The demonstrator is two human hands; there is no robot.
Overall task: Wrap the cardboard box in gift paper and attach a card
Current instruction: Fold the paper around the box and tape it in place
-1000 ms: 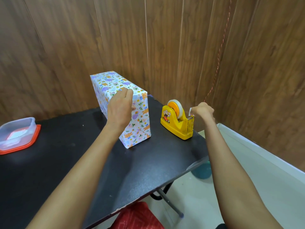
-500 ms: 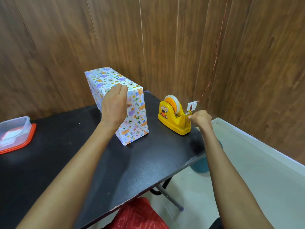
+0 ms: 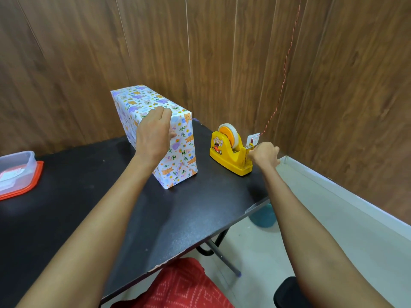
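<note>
Black table | left hand fingers curled over wrapped box top | right hand fingers pinch at tape dispenser cutter

Container cut off at left edge; left hand hid pt of box top; right hand hid own fingertips.

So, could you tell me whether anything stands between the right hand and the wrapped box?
Only the yellow tape dispenser, on the table between the right hand and the wrapped box; nothing else visible.
</note>
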